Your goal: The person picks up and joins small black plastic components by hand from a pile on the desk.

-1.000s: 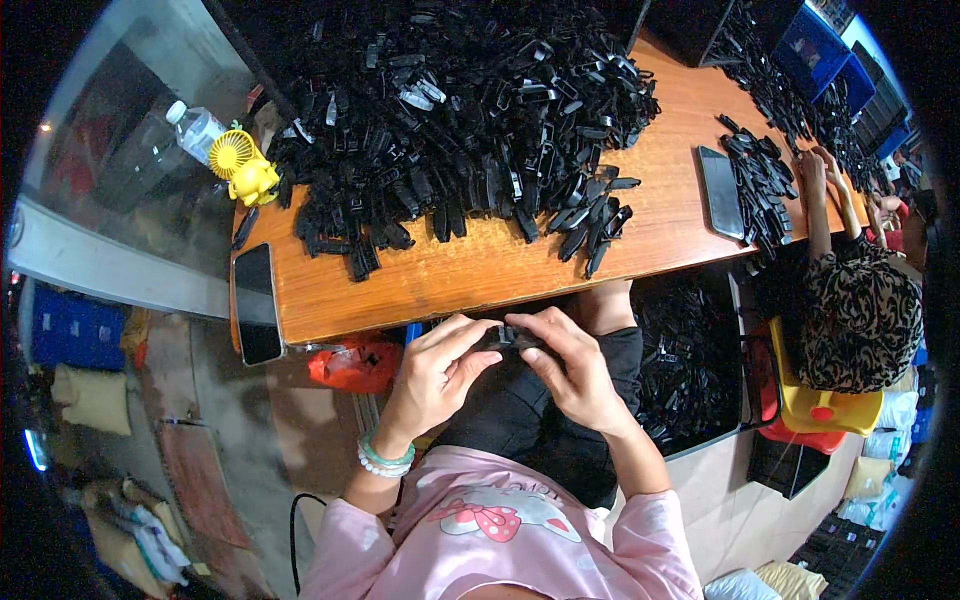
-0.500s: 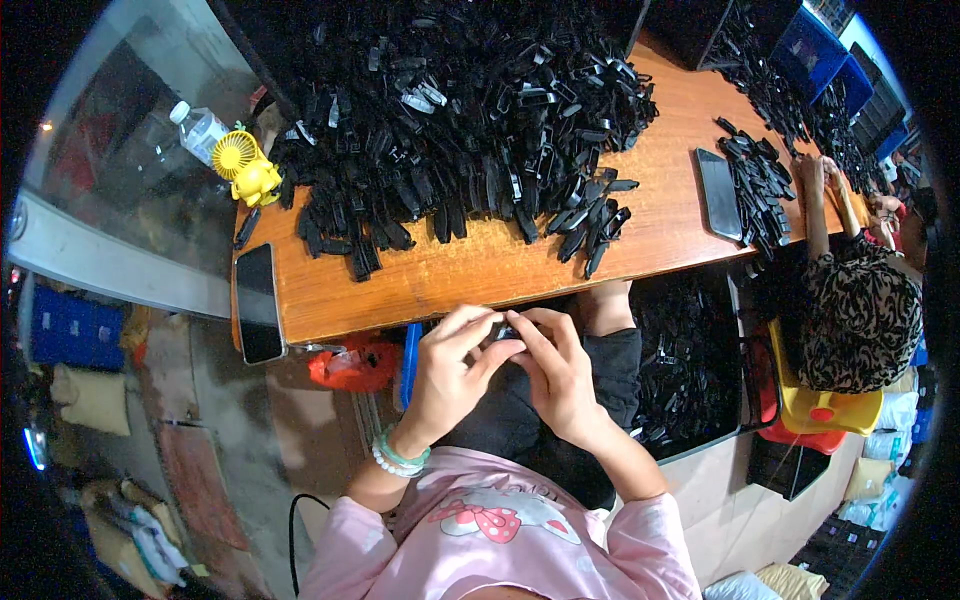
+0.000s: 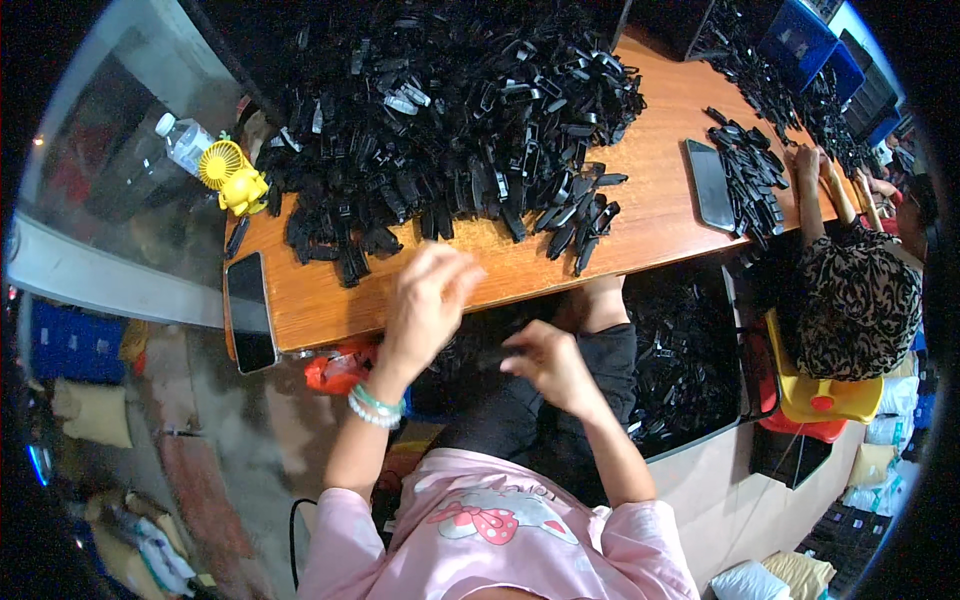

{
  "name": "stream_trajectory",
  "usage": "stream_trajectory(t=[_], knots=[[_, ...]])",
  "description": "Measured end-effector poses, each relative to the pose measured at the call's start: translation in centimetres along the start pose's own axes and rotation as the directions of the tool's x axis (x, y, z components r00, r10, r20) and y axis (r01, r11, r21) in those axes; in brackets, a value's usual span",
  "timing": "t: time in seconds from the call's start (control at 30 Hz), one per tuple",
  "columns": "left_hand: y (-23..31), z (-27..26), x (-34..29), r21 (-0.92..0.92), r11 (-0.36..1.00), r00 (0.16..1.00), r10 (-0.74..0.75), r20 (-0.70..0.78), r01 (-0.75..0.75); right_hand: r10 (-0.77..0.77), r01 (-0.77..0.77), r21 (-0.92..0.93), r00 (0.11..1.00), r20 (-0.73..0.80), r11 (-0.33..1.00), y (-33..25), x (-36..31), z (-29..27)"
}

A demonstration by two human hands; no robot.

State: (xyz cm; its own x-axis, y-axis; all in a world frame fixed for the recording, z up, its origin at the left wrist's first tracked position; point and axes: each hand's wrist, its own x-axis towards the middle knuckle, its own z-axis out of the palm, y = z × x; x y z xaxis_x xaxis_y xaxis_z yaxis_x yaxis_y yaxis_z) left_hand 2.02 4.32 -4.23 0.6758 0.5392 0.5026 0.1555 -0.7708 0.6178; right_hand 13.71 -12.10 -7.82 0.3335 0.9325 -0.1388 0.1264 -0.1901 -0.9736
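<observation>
Likely light and stiff, black parts (image 3: 480, 170) invite mid-length pinching. The left hand (image 3: 426, 303) shows a loosely spread grip; for the right hand (image 3: 556, 371), unclear.

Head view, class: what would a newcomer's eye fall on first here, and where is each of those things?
Most likely the big heap of small black parts spread over the wooden table. The bright yellow fan stands out at the table's left end, beside a clear bottle. Nearer, the left hand is over the table's near edge, the right hand lower, above the lap.
</observation>
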Motion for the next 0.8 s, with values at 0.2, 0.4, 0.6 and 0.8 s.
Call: stream_trajectory(t=[0.2, 0.4, 0.6, 0.8], knots=[[-3.2, -0.4, 3.1, 0.476, 0.868, 0.98, -0.192, 0.057, 0.142, -0.318, 0.287, -0.14, 0.89, -0.327, 0.948, -0.1, 1.8, -0.5], [-3.1, -0.3, 2.5, 0.465, 0.864, 0.972, -0.235, 0.031, 0.194, -0.61, 0.122, -0.763, 0.686, -0.397, 0.635, -1.1, 4.4, -6.7], [-2.4, -0.9, 0.2, 0.285, 0.915, 0.958, -0.279, -0.067, 0.286, -0.74, 0.204, -0.894, 0.647, -0.182, 0.398, 0.8, 4.6, -7.8], [0.7, 1.9, -3.4, -0.504, 0.753, 0.884, -0.466, 0.046, 0.423, -0.821, 0.162, -0.905, 0.505, -0.266, 0.393, 1.7, 5.1, -7.4]])
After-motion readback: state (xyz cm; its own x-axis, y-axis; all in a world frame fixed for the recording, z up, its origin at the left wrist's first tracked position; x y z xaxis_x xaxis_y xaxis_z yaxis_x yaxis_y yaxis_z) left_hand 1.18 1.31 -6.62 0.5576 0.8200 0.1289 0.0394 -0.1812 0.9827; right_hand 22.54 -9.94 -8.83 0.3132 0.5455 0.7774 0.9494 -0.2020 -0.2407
